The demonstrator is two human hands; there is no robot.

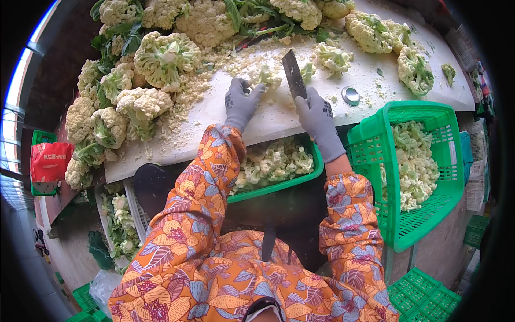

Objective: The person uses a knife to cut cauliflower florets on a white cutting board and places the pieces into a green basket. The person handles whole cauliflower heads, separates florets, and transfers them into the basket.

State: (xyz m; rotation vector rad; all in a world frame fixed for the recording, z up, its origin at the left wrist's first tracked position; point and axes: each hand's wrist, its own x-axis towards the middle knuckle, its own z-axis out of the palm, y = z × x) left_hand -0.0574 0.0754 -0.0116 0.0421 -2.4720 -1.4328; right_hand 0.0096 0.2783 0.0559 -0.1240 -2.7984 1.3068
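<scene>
My left hand point(241, 103), in a grey glove, is over the near part of the white table, its fingers curled and its thumb against a small, slightly blurred cauliflower floret point(266, 78). To its right, my gloved right hand point(316, 115) is closed round the handle of a knife point(294, 74). The broad, dark blade points up and away from me, bits of cauliflower stuck to it. Just past the blade lies a small green-white piece point(308, 72), and a larger cut cauliflower point(333, 58) sits to the right. Below my hands, a green-rimmed bin point(317, 167) holds many florets.
Whole cauliflowers point(166, 60) are piled along the table's left and far sides, with crumbs around them. A green basket point(375, 140) of florets stands tilted at right. A round metal-rimmed disc point(351, 96) lies on the white table point(225, 142). A red bag point(51, 161) is far left.
</scene>
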